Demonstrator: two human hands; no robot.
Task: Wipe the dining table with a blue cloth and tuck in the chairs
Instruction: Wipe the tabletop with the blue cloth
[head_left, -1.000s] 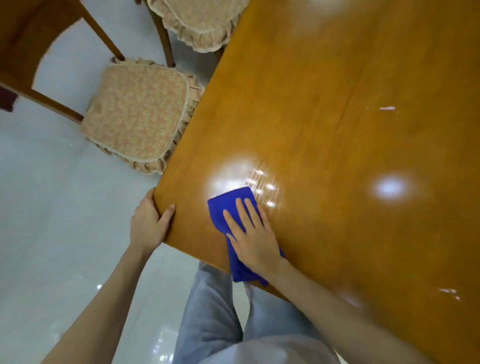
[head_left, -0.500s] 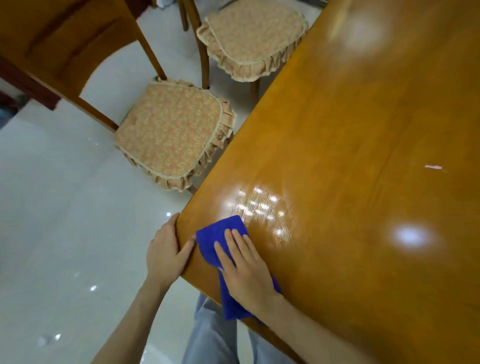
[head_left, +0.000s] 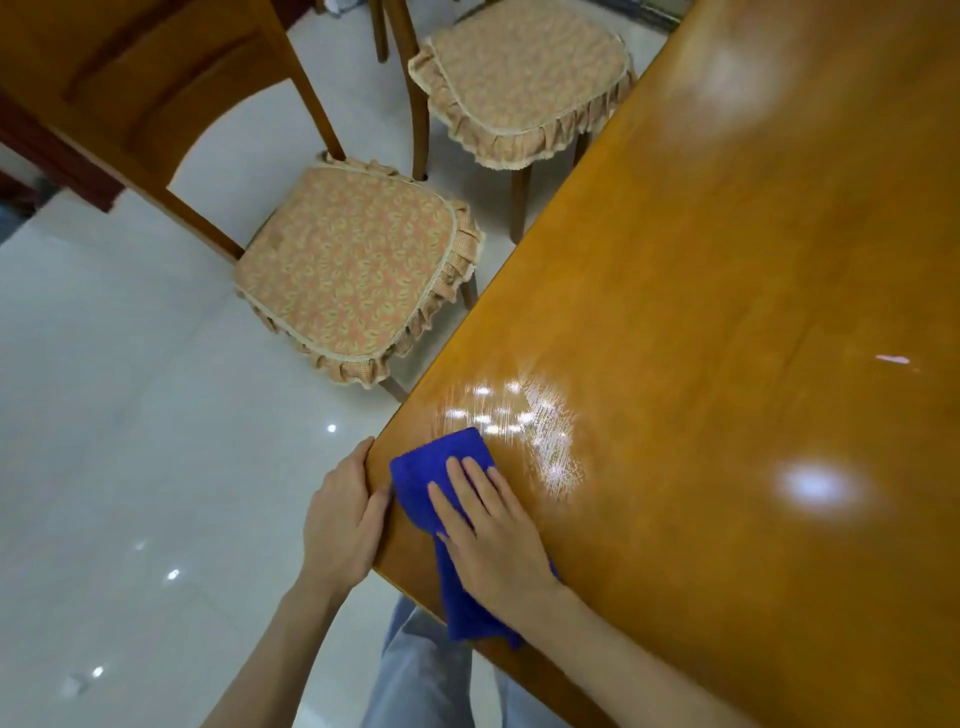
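A blue cloth lies on the near corner of the glossy wooden dining table, its tail hanging over the front edge. My right hand presses flat on the cloth with straight fingers. My left hand rests on the table's corner edge, thumb on top beside the cloth. A wet smear glistens just beyond the cloth. Two wooden chairs with frilled floral cushions stand pulled out along the table's left side: the nearer chair and the farther chair.
Pale shiny floor tiles spread to the left of the table. My legs in light trousers stand close to the table's front edge. A small white speck lies on the tabletop at the right.
My right hand slid the cloth left toward the table corner, close to my left thumb. The view lifted, bringing both chairs more into sight. The left hand kept its place on the edge.
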